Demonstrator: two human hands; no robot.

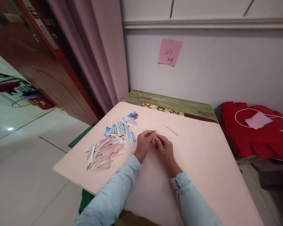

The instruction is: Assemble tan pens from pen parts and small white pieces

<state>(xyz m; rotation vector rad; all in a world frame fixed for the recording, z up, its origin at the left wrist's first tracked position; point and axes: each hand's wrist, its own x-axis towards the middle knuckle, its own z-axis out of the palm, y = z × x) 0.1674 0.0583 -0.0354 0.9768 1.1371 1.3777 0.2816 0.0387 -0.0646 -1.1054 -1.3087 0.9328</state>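
Observation:
Over the middle of the pink-covered table, my left hand (144, 142) and my right hand (165, 150) meet with fingertips pinched together. Between them shows a small pale piece (155, 131), mostly hidden by the fingers, so its kind cannot be made out. A thin light-coloured stick with a tapered tip (171, 129) lies just beyond my right hand. To the left of my left hand are several blue tube-like pieces (119, 128). Nearer the table's left edge spreads a pile of clear, pinkish slender pieces (108, 152), with thin white brush-like sticks (91, 157) among them.
Small blue and brown bits (133, 115) lie behind the blue pieces. The pink table cover (202, 175) ends before a green wood-patterned strip (193, 106) at the wall. A red cloth (251, 138) with a white cable is at right; a curtain (106, 47) hangs at left.

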